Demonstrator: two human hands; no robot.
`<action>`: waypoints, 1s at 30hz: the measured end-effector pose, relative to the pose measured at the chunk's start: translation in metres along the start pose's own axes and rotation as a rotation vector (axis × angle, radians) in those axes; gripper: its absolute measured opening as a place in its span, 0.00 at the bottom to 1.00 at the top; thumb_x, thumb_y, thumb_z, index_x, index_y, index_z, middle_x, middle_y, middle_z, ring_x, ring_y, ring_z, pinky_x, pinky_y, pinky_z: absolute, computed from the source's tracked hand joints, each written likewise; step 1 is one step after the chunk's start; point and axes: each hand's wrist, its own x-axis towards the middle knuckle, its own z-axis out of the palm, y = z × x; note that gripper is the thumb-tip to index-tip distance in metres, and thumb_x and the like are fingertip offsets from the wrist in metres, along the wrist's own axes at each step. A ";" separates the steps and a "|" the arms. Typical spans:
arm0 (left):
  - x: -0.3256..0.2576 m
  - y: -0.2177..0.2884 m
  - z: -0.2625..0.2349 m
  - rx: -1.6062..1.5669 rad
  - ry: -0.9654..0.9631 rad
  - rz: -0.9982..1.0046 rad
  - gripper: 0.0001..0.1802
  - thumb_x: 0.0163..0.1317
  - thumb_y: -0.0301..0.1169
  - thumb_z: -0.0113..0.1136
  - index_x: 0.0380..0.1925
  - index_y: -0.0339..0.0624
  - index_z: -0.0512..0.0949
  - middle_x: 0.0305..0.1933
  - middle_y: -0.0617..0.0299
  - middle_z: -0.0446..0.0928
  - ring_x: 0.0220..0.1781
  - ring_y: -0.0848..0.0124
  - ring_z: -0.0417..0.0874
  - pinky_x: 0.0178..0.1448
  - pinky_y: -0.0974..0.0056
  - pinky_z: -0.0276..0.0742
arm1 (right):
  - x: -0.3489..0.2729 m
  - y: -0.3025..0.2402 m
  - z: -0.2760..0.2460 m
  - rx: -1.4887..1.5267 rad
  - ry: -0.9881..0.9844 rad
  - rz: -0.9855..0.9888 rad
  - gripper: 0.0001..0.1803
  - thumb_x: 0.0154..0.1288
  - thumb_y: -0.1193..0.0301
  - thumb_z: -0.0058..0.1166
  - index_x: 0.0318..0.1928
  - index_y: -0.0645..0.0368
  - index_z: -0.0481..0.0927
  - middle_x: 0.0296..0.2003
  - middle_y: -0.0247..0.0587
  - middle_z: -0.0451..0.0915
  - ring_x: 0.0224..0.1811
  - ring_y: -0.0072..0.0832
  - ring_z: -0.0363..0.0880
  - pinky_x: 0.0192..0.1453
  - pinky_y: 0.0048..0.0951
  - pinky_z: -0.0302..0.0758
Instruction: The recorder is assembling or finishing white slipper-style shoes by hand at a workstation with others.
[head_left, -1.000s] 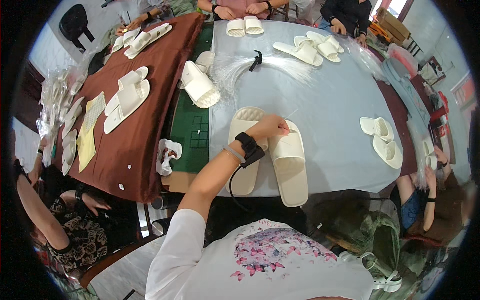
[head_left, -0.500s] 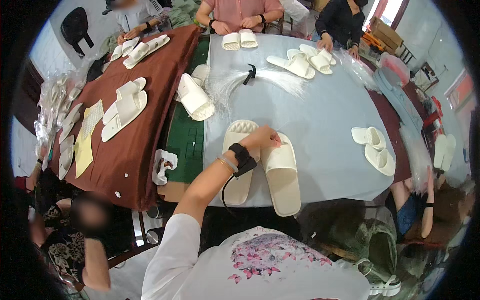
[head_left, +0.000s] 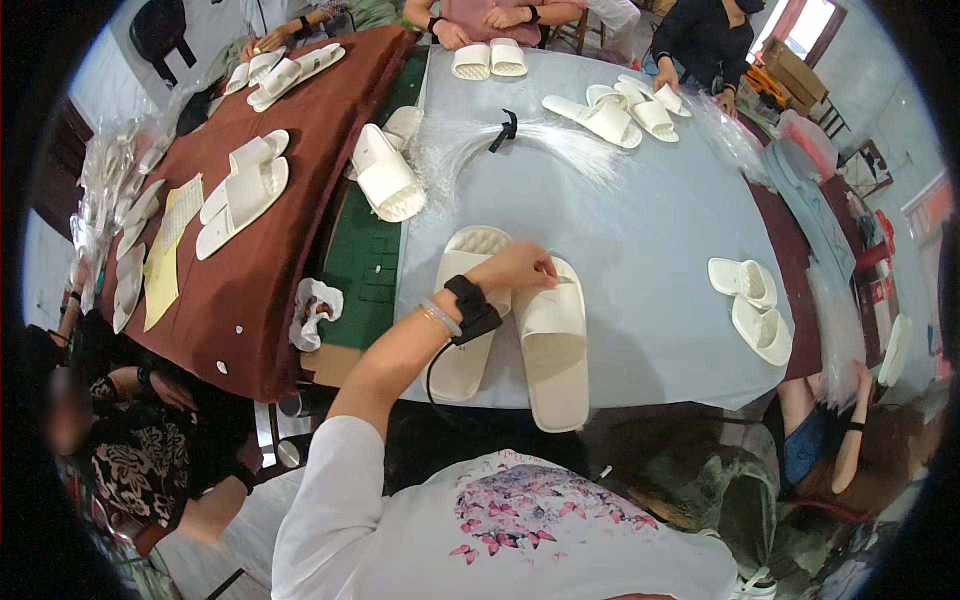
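Two white slippers lie side by side at the near edge of the grey table [head_left: 650,230]. My left hand [head_left: 515,270] reaches up over the left slipper [head_left: 478,245], its fingers pinched together on the far end of the right slipper [head_left: 555,350]. A black wristband and a thin bracelet sit on that wrist. Whether something thin is also between the fingertips I cannot tell. My right hand is out of view.
A fan of clear plastic strands [head_left: 560,150] with a black tie lies further back. More white slippers [head_left: 385,180] [head_left: 750,305] [head_left: 240,190] are spread over the grey table and the brown-clothed table [head_left: 300,230]. Other people sit around the tables.
My left hand stays pinched at the far end of the right slipper. The view has shifted slightly, and a person at the lower left has moved an arm.
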 end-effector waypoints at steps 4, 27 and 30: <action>-0.006 0.013 -0.001 0.028 -0.007 -0.086 0.11 0.49 0.33 0.61 0.30 0.37 0.79 0.26 0.57 0.79 0.30 0.71 0.76 0.36 0.68 0.70 | -0.016 0.018 -0.018 0.034 -0.046 -0.015 0.14 0.61 0.62 0.44 0.36 0.58 0.77 0.30 0.47 0.77 0.31 0.37 0.76 0.38 0.35 0.73; -0.017 0.012 0.003 -0.463 0.274 -0.048 0.11 0.54 0.30 0.62 0.35 0.36 0.77 0.29 0.67 0.75 0.32 0.80 0.72 0.38 0.75 0.68 | 0.029 -0.081 -0.124 -0.023 0.678 0.252 0.11 0.61 0.65 0.47 0.31 0.60 0.75 0.26 0.48 0.74 0.28 0.43 0.72 0.32 0.37 0.70; -0.019 0.019 0.002 -0.379 0.306 -0.061 0.11 0.53 0.30 0.62 0.35 0.36 0.77 0.29 0.67 0.75 0.31 0.79 0.72 0.37 0.75 0.67 | 0.074 -0.115 -0.209 0.041 1.086 0.022 0.11 0.60 0.68 0.52 0.38 0.62 0.76 0.31 0.39 0.78 0.30 0.25 0.75 0.37 0.26 0.71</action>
